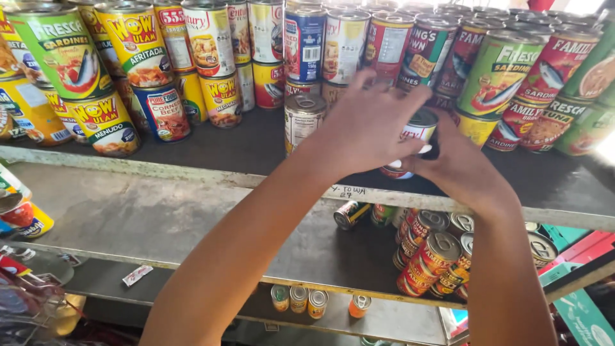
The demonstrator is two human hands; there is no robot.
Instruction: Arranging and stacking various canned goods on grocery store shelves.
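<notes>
Both my hands reach onto the upper shelf [192, 168] and close around one small can [416, 130] with a white-and-red label and a pull-tab lid. My left hand [368, 125] covers its left side and front. My right hand [458, 163] wraps it from the right and below. The can stands on the shelf in front of the rows of stacked tins. A plain silver can with a white label [301, 122] stands just left of my left hand.
Stacked tins of sardines, corned beef and other canned food [141, 51] fill the back of the upper shelf. On the lower shelf lies a heap of red-labelled cans [435, 253]. Small tins [307, 301] sit on the bottom shelf. More cans [19, 211] stand at the left edge.
</notes>
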